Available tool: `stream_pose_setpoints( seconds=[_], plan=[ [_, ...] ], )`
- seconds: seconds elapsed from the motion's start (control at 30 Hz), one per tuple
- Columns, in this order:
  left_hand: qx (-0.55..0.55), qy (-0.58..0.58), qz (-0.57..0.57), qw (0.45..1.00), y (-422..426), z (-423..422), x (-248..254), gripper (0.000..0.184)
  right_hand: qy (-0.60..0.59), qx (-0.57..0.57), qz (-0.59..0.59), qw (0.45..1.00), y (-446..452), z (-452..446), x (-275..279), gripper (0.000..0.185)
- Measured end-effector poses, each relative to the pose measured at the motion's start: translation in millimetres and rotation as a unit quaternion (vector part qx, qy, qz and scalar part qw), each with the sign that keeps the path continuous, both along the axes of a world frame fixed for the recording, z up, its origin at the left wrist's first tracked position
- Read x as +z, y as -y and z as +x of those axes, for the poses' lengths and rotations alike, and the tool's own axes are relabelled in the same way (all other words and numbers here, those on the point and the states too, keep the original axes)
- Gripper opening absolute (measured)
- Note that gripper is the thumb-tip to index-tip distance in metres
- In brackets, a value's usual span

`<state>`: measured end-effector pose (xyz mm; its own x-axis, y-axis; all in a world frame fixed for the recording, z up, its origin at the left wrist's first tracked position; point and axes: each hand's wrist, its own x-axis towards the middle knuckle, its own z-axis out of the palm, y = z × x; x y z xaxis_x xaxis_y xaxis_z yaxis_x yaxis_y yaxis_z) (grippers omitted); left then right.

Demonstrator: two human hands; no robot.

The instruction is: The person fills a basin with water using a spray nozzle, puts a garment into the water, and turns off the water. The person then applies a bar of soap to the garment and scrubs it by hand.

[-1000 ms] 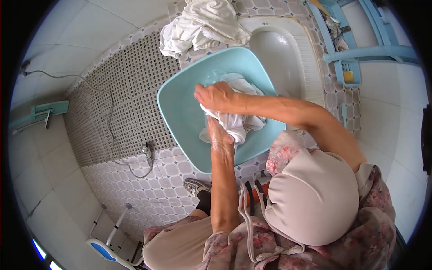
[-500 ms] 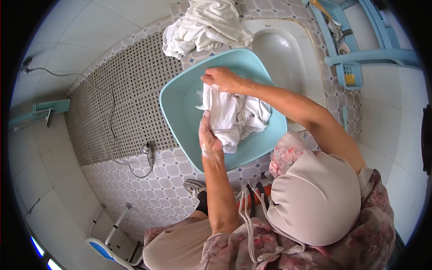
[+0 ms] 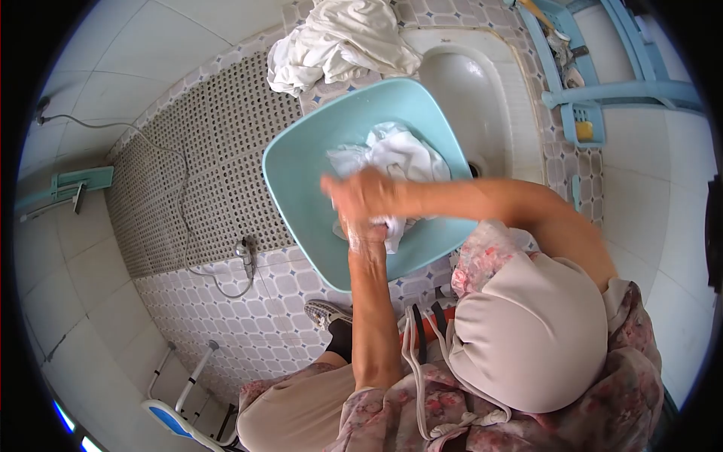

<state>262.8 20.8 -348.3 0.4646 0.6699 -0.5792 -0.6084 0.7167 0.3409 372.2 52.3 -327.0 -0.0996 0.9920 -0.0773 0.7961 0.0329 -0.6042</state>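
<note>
A white cloth [image 3: 407, 160], wet and crumpled, lies in the turquoise basin [image 3: 305, 154]. My left hand [image 3: 367, 235] is low in the basin, closed on part of the cloth, its wrist wet with suds. Across and above it is my right hand [image 3: 360, 197], smeared by motion and covering most of the left fingers. Whether the right fingers grip the cloth cannot be made out. Folds of the cloth show around both hands and spread toward the far right of the basin.
Behind the basin is a pile of white laundry [image 3: 339, 45]. A squat toilet [image 3: 474, 98] adjoins it. On the left lie a perforated mat [image 3: 218, 166] and a shower head [image 3: 244, 252] with its hose. A blue rack [image 3: 633, 94] stands at right.
My right hand has come down toward me from the cloth's far end onto my left hand. The cloth, stretched between the hands before, is now bunched.
</note>
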Motion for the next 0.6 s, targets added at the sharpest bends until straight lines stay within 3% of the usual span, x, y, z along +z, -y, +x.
stream_pose_setpoints(
  seconds=[0.03,0.07,0.17,0.2,0.27,0.33,0.4,0.43,0.47,0.57,0.6],
  plan=[
    [-0.002,-0.105,-0.015,0.994,4,7,14,0.031,0.029,0.014,0.003,0.999,0,2,-8,0.035],
    [-0.006,-0.097,-0.06,0.993,-2,15,10,0.032,0.032,-0.068,0.045,0.996,-5,10,-17,0.038],
    [-0.014,-0.183,0.079,0.98,20,-24,-94,0.026,-0.018,0.034,0.009,0.999,20,-11,10,0.037],
    [-0.047,-0.223,0.124,0.966,21,-26,-105,0.026,-0.032,0.069,0.123,0.989,37,-37,-2,0.039],
    [-0.142,-0.317,0.212,0.913,17,-27,-114,0.027,0.0,0.153,0.109,0.982,63,-52,12,0.041],
    [-0.273,-0.417,0.292,0.816,7,-32,-101,0.03,-0.042,0.108,0.135,0.984,49,-42,-5,0.036],
    [-0.233,-0.284,0.249,0.896,2,-22,-53,0.038,0.036,0.009,0.088,0.995,3,-10,-20,0.027],
    [-0.119,-0.085,0.152,0.978,3,-10,-15,0.044,0.06,-0.05,0.071,0.994,-14,7,-28,0.027],
    [-0.12,-0.094,0.097,0.984,-4,-1,-6,0.05,0.003,-0.124,0.001,0.992,-24,22,-20,0.025],
    [-0.025,0.022,-0.089,0.996,-24,-6,19,0.046,-0.221,-0.205,0.002,0.953,-30,54,-40,0.021],
    [-0.019,-0.002,-0.064,0.998,-29,-8,18,0.049,-0.289,-0.223,-0.045,0.93,-28,61,-32,0.021]
  ],
)
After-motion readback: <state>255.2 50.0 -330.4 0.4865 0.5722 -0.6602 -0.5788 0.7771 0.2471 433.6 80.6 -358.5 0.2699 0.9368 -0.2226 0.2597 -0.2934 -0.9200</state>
